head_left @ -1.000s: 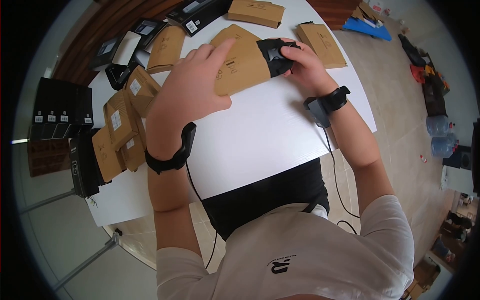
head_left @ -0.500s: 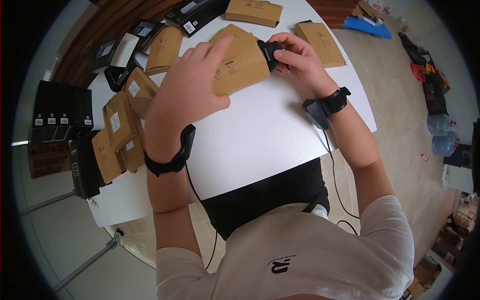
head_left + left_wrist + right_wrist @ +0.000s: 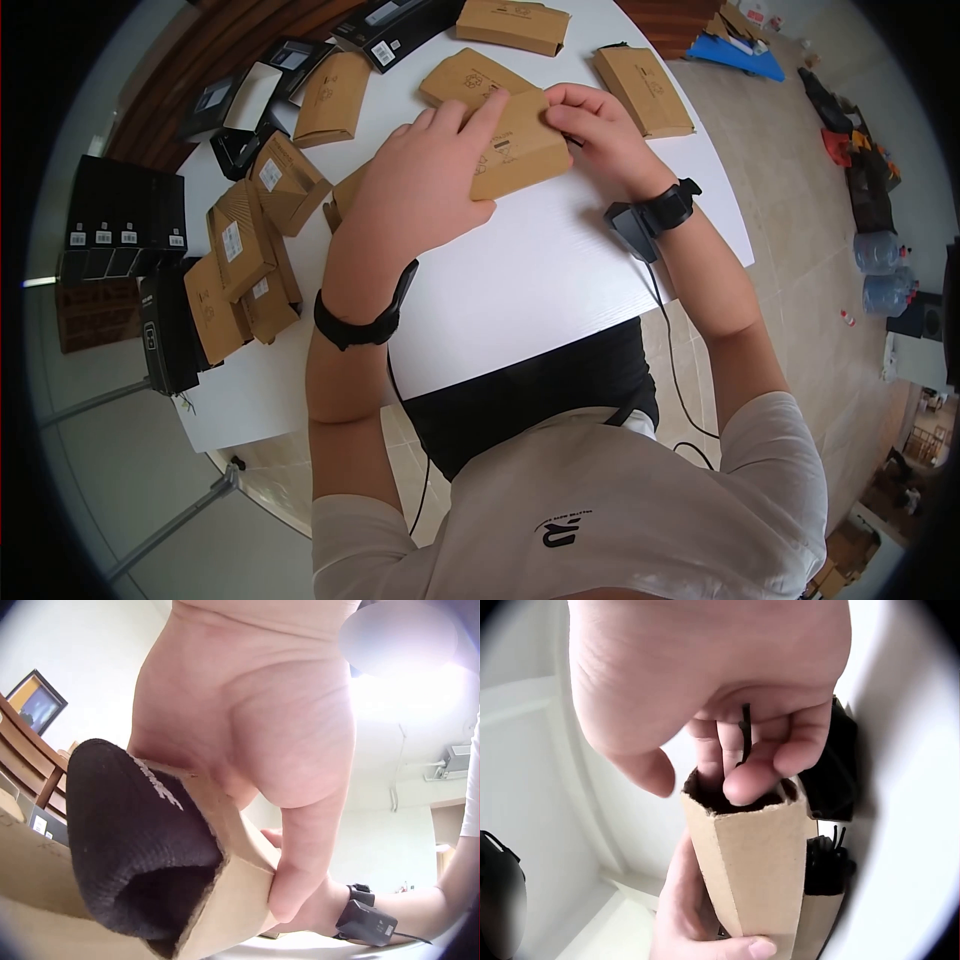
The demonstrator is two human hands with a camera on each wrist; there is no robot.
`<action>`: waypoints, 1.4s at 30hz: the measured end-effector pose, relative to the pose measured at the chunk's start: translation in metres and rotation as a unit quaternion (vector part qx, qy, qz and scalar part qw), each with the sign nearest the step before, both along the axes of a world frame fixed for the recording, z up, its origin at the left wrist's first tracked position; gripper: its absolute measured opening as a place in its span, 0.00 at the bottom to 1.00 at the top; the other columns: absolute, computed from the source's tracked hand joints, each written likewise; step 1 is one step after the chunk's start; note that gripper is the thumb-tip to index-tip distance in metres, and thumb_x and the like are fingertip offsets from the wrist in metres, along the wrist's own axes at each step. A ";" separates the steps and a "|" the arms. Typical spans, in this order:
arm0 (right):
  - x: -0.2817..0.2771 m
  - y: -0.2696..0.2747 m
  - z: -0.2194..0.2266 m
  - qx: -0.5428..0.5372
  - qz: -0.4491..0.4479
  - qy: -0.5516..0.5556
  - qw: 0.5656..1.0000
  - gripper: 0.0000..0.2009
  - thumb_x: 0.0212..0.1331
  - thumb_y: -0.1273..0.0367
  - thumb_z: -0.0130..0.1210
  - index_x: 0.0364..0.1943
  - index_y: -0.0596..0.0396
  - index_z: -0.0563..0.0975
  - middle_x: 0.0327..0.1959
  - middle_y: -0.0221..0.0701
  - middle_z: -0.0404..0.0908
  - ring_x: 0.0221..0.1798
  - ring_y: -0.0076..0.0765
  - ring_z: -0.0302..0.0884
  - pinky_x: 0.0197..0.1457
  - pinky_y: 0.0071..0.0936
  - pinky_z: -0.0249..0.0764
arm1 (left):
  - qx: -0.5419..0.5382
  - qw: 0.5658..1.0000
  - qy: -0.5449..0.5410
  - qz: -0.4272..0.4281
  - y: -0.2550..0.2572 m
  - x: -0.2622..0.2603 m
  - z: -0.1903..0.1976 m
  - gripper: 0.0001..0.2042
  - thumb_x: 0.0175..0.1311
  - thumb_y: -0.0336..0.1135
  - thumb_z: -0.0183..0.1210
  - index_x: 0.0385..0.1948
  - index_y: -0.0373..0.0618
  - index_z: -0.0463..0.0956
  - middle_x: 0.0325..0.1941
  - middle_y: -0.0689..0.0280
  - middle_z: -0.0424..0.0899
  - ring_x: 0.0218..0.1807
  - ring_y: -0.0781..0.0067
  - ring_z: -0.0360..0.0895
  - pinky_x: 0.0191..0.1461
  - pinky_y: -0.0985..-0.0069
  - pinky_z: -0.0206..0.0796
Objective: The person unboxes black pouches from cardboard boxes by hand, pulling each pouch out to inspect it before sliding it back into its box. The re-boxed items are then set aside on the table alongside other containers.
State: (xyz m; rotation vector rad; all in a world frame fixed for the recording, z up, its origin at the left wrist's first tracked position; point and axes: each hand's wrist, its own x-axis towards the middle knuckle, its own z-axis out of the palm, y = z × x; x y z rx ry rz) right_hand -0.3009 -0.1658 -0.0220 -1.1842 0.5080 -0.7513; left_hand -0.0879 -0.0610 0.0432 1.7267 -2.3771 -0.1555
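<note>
My left hand (image 3: 425,180) grips a brown cardboard sleeve (image 3: 527,160) from above, its thumb along the near side. Black knitted fabric (image 3: 135,832) with white lettering bulges from the sleeve's left end in the left wrist view. At the opposite end is my right hand (image 3: 605,140). The right wrist view shows right fingers (image 3: 750,780) reaching into the torn-looking opening, while the thumb stands apart outside. A thin black strap end (image 3: 745,735) pokes up between these fingers. Whatever lies deeper in the sleeve is hidden.
Further brown cardboard boxes (image 3: 645,90) lie around the white table (image 3: 560,260), one just behind the held sleeve. More are stacked at the left beside black boxes (image 3: 125,205). Black boxes (image 3: 405,30) stand at the back. Cables hang from both wrist cameras.
The black fabric and buckle that stuck out of the sleeve's right end have gone inside, apart from a strap end. My left hand and the sleeve have shifted right, uncovering a box behind.
</note>
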 end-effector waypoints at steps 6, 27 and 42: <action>-0.001 -0.005 -0.002 -0.059 -0.017 0.105 0.993 0.05 0.61 0.68 0.54 0.32 0.53 0.79 0.24 0.17 0.75 0.25 0.12 0.67 0.30 0.14 0.64 | 0.009 0.997 0.065 0.040 0.004 0.039 0.008 0.52 0.38 0.39 0.75 0.73 0.49 0.57 0.69 0.52 0.69 0.68 0.53 0.68 0.70 0.63 0.64; 0.002 0.001 -0.007 -0.149 0.073 0.202 0.965 0.09 0.64 0.67 0.60 0.28 0.55 0.83 0.20 0.16 0.75 0.23 0.11 0.65 0.26 0.16 0.60 | 0.172 0.964 -0.068 0.189 -0.016 0.042 -0.012 0.47 0.37 0.32 0.68 0.70 0.52 0.59 0.58 0.53 0.76 0.59 0.51 0.75 0.62 0.63 0.72; 0.005 0.002 -0.006 -0.246 -0.087 0.164 0.951 0.15 0.67 0.59 0.59 0.37 0.58 0.82 0.30 0.21 0.80 0.34 0.14 0.69 0.38 0.17 0.68 | -0.010 0.997 0.070 0.007 -0.014 0.018 -0.008 0.47 0.39 0.33 0.71 0.70 0.50 0.59 0.54 0.55 0.74 0.56 0.50 0.73 0.59 0.62 0.69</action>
